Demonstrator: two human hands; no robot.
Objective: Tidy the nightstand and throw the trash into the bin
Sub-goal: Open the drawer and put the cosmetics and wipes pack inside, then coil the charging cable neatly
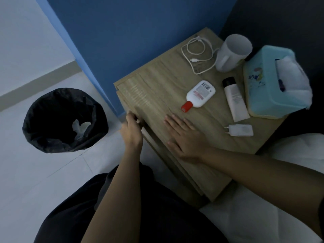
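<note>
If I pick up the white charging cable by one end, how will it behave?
The white charging cable lies in loose loops, so it is probably floppy: lifted by one end, it would likely uncoil and dangle. It looks thin, so probably very light. One stretch runs close to the white cup; whether they touch is unclear, so pulling might nudge it.

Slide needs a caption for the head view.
Right hand flat on the nightstand, left hand at its front edge, bin alongside.

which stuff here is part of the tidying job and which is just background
Job: nightstand, cable, mug, red-capped bottle, white tube, charger plug, tissue box, bin, trash inside it.
Background: blue wall, floor, bedding.
</note>
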